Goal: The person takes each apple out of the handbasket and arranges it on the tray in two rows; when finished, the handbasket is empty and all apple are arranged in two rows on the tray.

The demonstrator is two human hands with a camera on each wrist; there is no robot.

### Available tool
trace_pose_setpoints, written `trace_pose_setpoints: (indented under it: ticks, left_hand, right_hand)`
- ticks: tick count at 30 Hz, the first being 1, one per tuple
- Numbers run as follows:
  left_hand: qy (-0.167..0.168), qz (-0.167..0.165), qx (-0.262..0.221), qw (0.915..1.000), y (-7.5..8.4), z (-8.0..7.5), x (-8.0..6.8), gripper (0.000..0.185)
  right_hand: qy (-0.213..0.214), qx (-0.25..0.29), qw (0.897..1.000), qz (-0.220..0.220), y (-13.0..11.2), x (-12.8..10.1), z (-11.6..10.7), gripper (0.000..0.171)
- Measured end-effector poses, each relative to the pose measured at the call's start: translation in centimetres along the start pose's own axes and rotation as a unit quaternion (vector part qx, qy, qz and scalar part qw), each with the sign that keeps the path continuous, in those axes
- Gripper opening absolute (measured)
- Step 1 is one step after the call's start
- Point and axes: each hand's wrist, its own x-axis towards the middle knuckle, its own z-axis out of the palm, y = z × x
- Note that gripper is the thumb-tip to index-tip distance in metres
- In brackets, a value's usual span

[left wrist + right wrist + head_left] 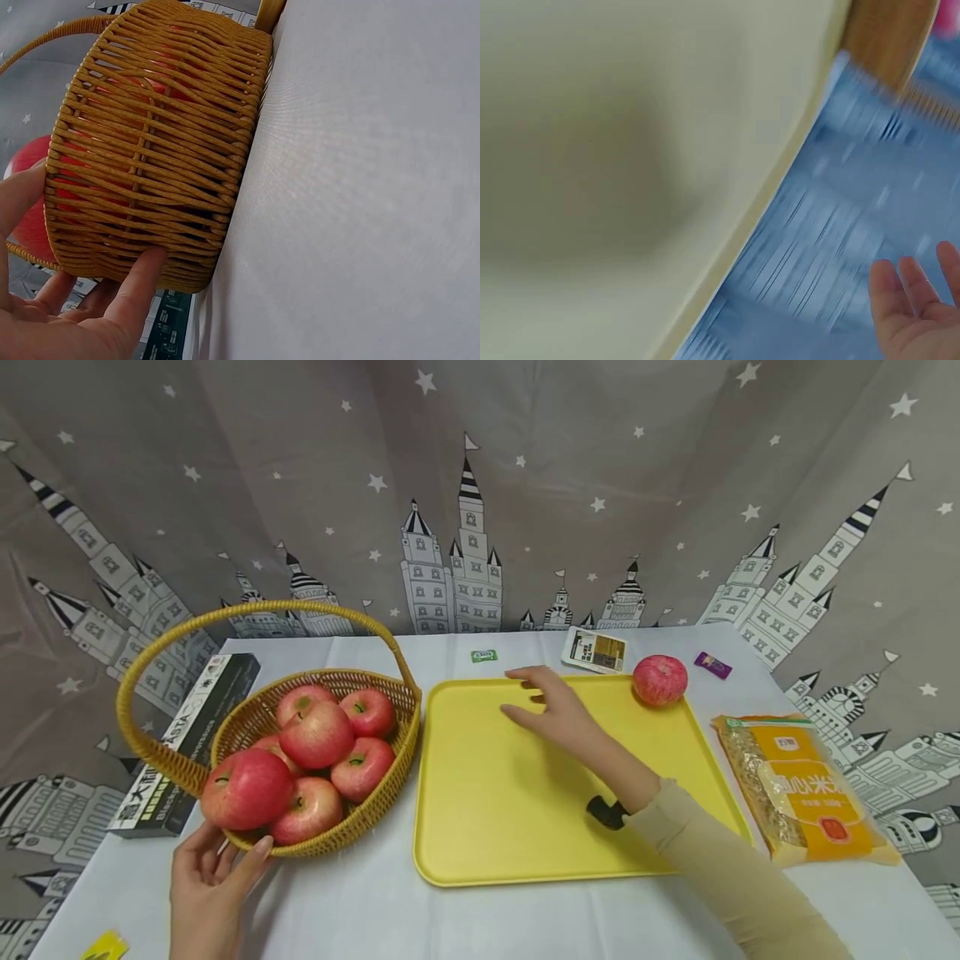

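Note:
At the left, several red apples are piled in a wicker basket with a tall arched handle. My left hand holds the basket's near left side, thumb on the rim and fingers against the woven wall. A large apple bulges over the rim just above that hand. My right hand hovers over the yellow tray, fingers spread and holding nothing. A single apple sits at the tray's far right corner. In the right wrist view, the right hand's fingers are apart.
Behind the basket lies a black box. Beyond the tray are a green wrapped sweet, a small white-and-brown packet and a purple sweet. An orange snack bag lies at right, a yellow wrapper at front left.

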Motion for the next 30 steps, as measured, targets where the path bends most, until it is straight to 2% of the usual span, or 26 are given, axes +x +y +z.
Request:
trace_pose_setpoints:
  ticks: [3,5,8,11,17,21,24,27,30]
  left_hand:
    - [0.006,-0.004,0.020,0.9998,0.7,0.5,-0.6,0.073]
    - [0.004,-0.004,0.027,0.9996,1.6,1.1,-1.3,0.069]
    - [0.002,-0.003,0.028,0.9996,1.8,1.2,-1.5,0.067]
    - [-0.001,-0.005,0.027,0.9996,1.8,1.2,-1.6,0.066]
    - [-0.001,-0.011,0.034,0.9993,1.6,1.1,-1.6,0.068]
    - [0.003,-0.014,0.047,0.9988,1.4,1.0,-1.3,0.072]
    - [-0.001,-0.002,0.045,0.9990,1.0,0.8,-1.0,0.072]
    - [-0.006,0.008,0.035,0.9993,0.8,0.6,-0.9,0.072]
    - [0.000,0.005,0.031,0.9995,0.9,0.8,-1.0,0.070]
  right_hand:
    - [-0.042,0.038,0.998,-0.039,-2.9,0.8,3.8,0.047]
    - [-0.072,0.040,0.995,-0.062,-4.7,1.5,6.1,0.048]
    - [-0.105,0.001,0.990,-0.096,-7.3,2.9,9.3,0.054]
    - [-0.120,-0.052,0.984,-0.121,-9.4,4.6,12.2,0.063]
    - [-0.138,-0.116,0.978,-0.107,-11.1,7.4,16.4,0.074]
    - [-0.130,-0.128,0.978,-0.102,-11.1,8.2,17.3,0.066]
    - [-0.116,-0.095,0.983,-0.105,-10.8,8.2,16.9,0.059]
    - [-0.102,-0.047,0.988,-0.109,-10.4,7.5,15.5,0.058]
    - [-0.077,-0.033,0.992,-0.097,-10.0,5.8,12.8,0.070]
